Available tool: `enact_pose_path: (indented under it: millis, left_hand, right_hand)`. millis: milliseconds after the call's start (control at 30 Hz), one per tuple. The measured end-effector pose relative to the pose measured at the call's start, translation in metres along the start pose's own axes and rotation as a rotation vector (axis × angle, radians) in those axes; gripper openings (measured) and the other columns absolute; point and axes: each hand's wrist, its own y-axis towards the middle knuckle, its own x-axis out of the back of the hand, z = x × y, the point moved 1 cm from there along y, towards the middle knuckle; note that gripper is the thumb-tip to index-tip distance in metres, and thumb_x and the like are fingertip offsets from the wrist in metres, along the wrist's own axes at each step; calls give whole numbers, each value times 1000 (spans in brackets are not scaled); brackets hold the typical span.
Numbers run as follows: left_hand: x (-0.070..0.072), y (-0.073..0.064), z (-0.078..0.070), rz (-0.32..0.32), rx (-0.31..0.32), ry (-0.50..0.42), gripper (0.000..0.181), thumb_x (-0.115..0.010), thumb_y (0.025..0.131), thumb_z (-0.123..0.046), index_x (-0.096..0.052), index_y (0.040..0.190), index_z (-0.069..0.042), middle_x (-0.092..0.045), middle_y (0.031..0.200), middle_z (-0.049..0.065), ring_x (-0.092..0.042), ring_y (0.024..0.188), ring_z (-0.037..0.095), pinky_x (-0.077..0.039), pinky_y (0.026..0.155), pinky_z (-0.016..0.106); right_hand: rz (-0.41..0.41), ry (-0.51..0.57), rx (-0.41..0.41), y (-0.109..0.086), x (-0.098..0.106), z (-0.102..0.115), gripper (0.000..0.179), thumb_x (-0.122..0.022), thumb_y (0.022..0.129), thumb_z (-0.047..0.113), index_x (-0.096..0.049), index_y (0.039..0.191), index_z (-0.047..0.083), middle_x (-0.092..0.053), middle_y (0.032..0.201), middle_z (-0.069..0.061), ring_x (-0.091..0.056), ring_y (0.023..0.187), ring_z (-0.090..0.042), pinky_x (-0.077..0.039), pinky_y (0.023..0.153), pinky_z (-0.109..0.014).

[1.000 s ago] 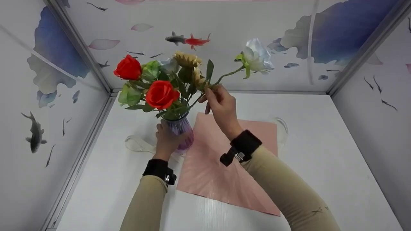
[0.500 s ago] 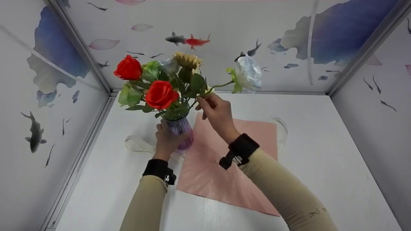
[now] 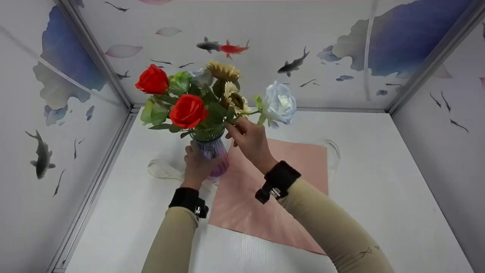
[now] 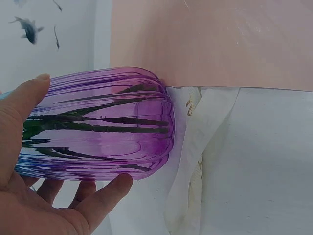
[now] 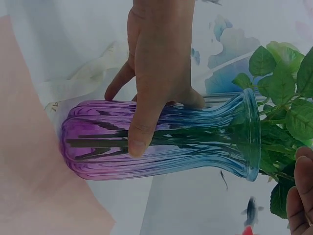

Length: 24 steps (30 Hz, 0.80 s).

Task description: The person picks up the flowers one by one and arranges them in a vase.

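Note:
A ribbed glass vase, purple at the base and blue toward its rim, stands upright with several flower stems inside. My left hand grips its side, thumb and fingers around the glass. At the right of the bouquet, my right hand pinches the stem of a pale blue rose close above the vase mouth. Two red roses, a green rose and sunflowers fill the rest of the bunch. In the right wrist view only the fingertips show, by the leaves.
A pink sheet of paper lies on the white table just right of the vase. White ribbon lies left of the vase base, and another loop shows by the paper's right edge. Printed wall panels surround the table.
My right hand has moved down and left toward the vase mouth, bringing the pale blue rose lower and nearer the bunch. My left hand stays on the vase.

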Motion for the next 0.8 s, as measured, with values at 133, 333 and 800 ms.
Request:
enact_pose_path:
  millis: [133,333,800]
  left_hand:
    - [0,0,0,-15,-31,19,106,-83,81,-42,-17,153,-2,-33,144,29,-34,133,43,-37,109,61]
    - [-1,1,0,-34,-65,31,104,-83,81,-41,-19,152,0,-36,145,28,-34,132,42,-38,107,62]
    - [-2,0,-1,-23,-32,30,106,-84,80,-42,-18,152,-1,-35,143,29,-35,132,41,-38,109,60]
  right_hand:
    - [17,-39,30,-1,-3,1,15,-71,95,7,-67,84,-1,-73,75,-15,-63,54,-16,-53,52,-25]
    - [13,-74,77,-5,-1,1,13,-71,97,10,-70,89,-1,-70,76,-9,-60,57,-13,-52,54,-23]
    - [-178,231,151,5,7,14,17,-69,95,1,-61,108,-7,-66,74,-17,-60,54,-15,-51,45,-31]
